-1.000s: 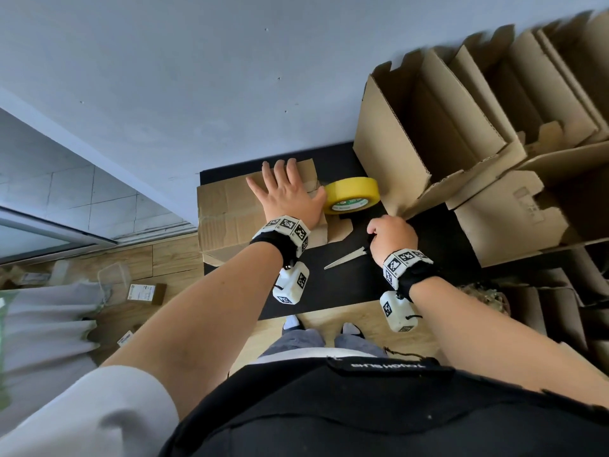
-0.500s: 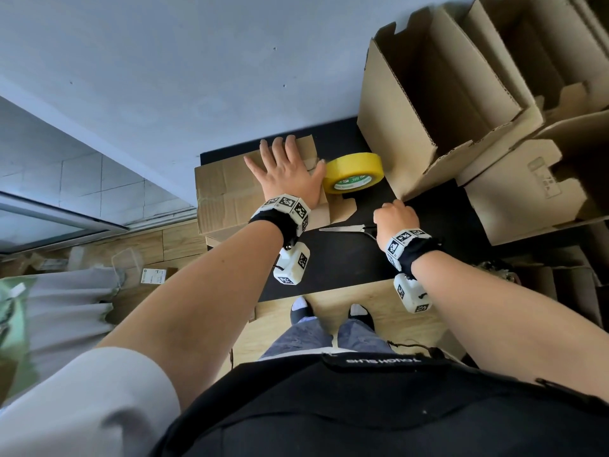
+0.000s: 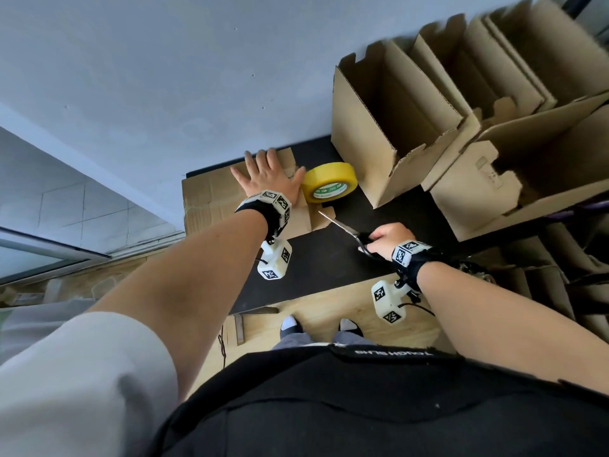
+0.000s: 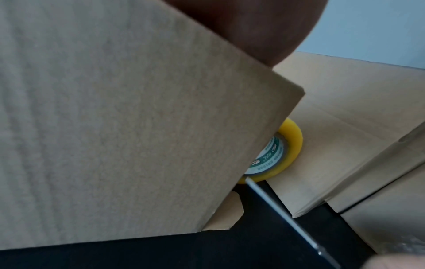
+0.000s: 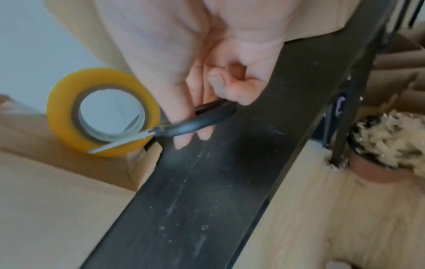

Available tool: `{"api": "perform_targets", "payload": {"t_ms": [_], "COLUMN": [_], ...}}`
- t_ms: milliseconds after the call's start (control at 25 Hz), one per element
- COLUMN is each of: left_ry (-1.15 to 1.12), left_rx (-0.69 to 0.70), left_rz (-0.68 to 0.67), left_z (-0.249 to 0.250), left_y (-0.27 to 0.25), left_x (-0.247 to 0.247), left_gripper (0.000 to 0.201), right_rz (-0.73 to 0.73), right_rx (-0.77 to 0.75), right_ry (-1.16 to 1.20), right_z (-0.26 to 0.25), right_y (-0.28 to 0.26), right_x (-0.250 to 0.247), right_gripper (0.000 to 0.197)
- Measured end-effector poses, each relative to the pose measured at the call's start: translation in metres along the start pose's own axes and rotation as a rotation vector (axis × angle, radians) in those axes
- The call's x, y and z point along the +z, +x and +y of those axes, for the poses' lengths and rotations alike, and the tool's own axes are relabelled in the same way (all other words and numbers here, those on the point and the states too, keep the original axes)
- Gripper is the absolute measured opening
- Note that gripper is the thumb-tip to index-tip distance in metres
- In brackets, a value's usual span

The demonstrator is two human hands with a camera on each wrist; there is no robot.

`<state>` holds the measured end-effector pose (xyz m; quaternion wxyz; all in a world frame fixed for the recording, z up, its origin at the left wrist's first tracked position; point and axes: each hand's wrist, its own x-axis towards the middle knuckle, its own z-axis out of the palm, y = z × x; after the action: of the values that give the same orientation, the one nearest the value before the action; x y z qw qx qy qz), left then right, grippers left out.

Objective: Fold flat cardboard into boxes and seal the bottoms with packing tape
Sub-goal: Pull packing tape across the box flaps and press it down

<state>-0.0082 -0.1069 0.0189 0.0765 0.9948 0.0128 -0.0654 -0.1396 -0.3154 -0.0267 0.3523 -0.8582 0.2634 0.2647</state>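
You are standing over a black table (image 3: 326, 258) that is carrying the flat cardboard (image 3: 211, 202) at its left end. The yellow tape roll (image 3: 329, 186) is sitting just beside that sheet, its near edge overlapping a cardboard flap. Open folded boxes (image 3: 389, 127) are crowding the table's right side.

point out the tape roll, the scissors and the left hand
tape roll (image 3: 329, 183): head view, on its yellow outer band.
scissors (image 5: 195, 122): right wrist view, on the black handle the right hand (image 5: 207, 60) grips.
left hand (image 3: 268, 181): head view, on its back, flat on cardboard.
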Motion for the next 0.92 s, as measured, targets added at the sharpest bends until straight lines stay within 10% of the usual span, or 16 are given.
{"api": "perform_targets", "payload": {"t_ms": [240,480,920], "left_ry": [-0.037,-0.051,-0.042], "left_rx": [0.024,0.014,0.021], "left_rz": [-0.081,-0.100,-0.001], "left_z": [-0.003,-0.006,-0.005], "left_y": [-0.005,-0.007,-0.009], "left_x": [-0.009,-0.009,0.001], "left_gripper": [0.077,0.077,0.075], "right_rz": [-0.255,-0.604,-0.652], "right_rx": [0.017,0.031,0.001], "right_ry": [0.507,0.722,0.863], "right_z": [-0.023,-0.042,-0.060], "right_y": [-0.017,-0.026,-0.031], "right_x": [0.004,0.010,0.024], "right_gripper": [0.022,0.061,0.059]}}
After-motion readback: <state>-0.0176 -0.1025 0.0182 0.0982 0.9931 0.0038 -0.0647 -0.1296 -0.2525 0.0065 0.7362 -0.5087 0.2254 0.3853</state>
